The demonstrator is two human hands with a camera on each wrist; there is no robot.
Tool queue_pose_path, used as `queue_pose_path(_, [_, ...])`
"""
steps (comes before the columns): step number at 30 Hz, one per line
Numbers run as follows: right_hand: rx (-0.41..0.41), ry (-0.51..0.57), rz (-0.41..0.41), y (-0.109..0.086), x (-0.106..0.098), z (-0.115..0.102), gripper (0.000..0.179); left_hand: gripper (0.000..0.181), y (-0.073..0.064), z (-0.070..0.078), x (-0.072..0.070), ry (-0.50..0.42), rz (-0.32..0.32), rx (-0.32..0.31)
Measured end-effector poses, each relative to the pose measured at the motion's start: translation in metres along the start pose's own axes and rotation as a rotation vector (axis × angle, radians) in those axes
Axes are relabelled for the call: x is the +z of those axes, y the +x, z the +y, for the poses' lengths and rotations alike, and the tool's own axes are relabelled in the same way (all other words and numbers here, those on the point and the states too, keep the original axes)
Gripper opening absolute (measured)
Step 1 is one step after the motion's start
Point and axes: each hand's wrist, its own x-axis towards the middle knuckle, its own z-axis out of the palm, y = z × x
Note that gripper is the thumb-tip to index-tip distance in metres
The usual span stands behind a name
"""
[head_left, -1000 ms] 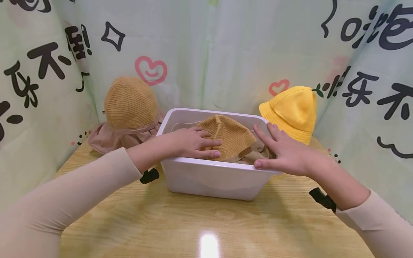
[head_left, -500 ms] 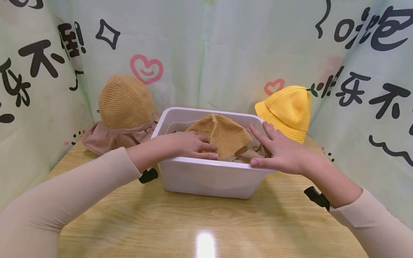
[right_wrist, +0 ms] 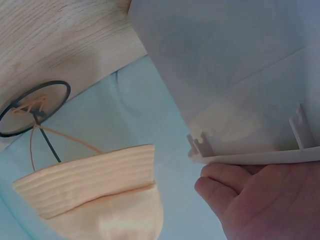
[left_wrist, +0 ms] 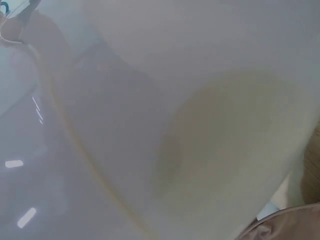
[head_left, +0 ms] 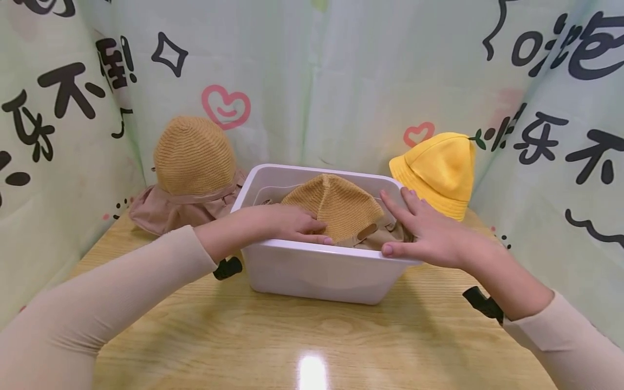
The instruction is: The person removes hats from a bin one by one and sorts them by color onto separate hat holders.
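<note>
A white plastic bin (head_left: 319, 271) stands on the table, with a tan woven hat (head_left: 343, 208) inside it and beige-brown cloth (head_left: 382, 235) beside the hat's crown. My left hand (head_left: 290, 223) reaches over the bin's front rim and touches the hat's left side. Its fingers point down into the bin, and some fingertips are hidden. My right hand (head_left: 429, 230) rests on the bin's right rim with fingers spread. In the right wrist view, the right hand's fingers (right_wrist: 217, 192) lie against the rim. Mostly the bin's wall (left_wrist: 125, 110) fills the left wrist view.
Left of the bin stands another tan woven hat (head_left: 195, 157) with a dusty-pink brim. At the back right is a yellow bucket hat (head_left: 439, 170), set on a black stand (right_wrist: 47, 142). A printed curtain (head_left: 312, 81) encloses the wooden table (head_left: 244, 341).
My left hand's fingers have dipped lower into the bin beside the woven hat. The right hand keeps its place on the rim. The head view has shifted slightly.
</note>
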Motion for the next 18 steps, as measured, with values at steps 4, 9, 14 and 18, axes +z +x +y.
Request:
queue_pose_path(4, [-0.002,-0.002,-0.003,0.0005,-0.0012,-0.0003,0.099,0.043,-0.0019,0.0007,-0.0009,0.008,0.065,0.024])
queue_pose_path(9, [-0.002,0.011,-0.002,0.0006,0.0,0.0003,0.101,0.041,-0.0035,0.0009,-0.0003,-0.009,0.096,-0.019])
queue_pose_path(14, [0.0,0.022,-0.005,-0.0001,0.0012,0.0008,0.104,0.037,-0.0043,0.0011,0.0008,0.038,0.135,0.035])
queue_pose_path(18, [0.004,0.027,0.001,0.0,0.0025,0.0008,0.104,0.033,-0.0067,0.0019,0.0009,0.1,0.238,0.037])
